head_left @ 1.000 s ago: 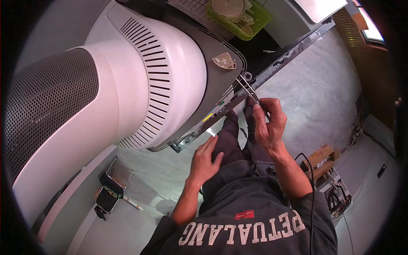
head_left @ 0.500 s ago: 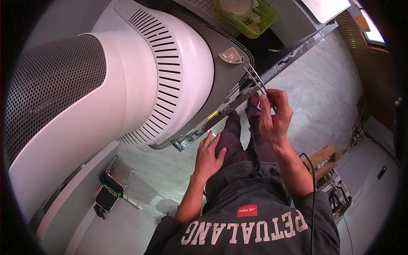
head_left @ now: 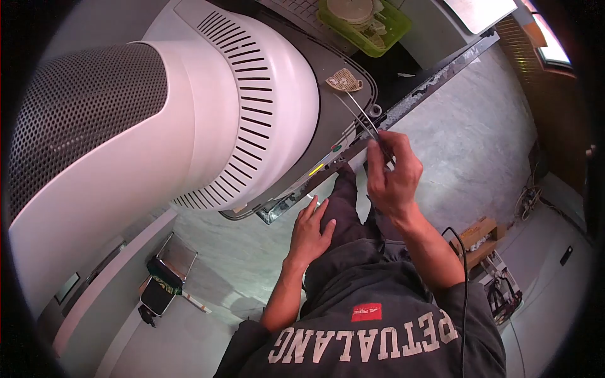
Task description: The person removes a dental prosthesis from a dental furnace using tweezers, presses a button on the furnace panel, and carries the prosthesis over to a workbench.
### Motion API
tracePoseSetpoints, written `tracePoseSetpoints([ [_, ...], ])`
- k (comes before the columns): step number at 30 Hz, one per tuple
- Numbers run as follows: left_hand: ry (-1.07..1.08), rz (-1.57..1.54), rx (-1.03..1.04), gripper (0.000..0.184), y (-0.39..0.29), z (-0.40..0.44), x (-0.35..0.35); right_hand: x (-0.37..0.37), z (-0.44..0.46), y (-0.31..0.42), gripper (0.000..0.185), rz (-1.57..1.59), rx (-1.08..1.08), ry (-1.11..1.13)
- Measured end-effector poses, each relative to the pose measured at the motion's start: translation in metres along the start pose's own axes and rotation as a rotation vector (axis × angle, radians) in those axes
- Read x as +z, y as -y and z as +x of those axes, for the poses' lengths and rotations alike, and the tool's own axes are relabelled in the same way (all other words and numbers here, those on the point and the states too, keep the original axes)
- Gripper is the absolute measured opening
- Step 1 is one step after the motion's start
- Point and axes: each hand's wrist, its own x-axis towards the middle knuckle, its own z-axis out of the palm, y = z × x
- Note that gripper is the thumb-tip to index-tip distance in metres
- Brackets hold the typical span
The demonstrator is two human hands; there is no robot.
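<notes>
My right hand (head_left: 396,175) pinches a pair of long metal tweezers (head_left: 364,120) that point up and left over the dark machine top. One tip lies at or very near the lower edge of a small beige mesh piece (head_left: 343,81); whether it touches is unclear. The two tweezer arms are apart, with nothing between them. In front of my dark trousers, my left hand (head_left: 308,234) is empty, its fingers spread. It rests below the machine's edge, close to my thigh.
A large white vented machine (head_left: 217,120) takes up the left and centre. At the top is a green tray (head_left: 394,28) with pale round pieces. A small ring (head_left: 375,111) lies by the metal edge. Cardboard boxes (head_left: 476,234) and cables stand at the lower right.
The tweezer tips have moved up and left to the mesh piece, with my right hand shifting slightly left. My left hand has opened its fingers a little and moved slightly.
</notes>
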Motion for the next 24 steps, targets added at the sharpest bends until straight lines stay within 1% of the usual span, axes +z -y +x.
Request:
tracePoseSetpoints([
  [8, -0.021, 0.008, 0.018, 0.055, 0.007, -0.002, 0.004, 0.009, 0.005, 0.003, 0.012, -0.011, 0.011, 0.014],
  [24, -0.034, 0.013, 0.027, 0.054, 0.01, 0.0, 0.004, -0.019, -0.003, 0.0, 0.013, 0.016, 0.061, 0.071],
])
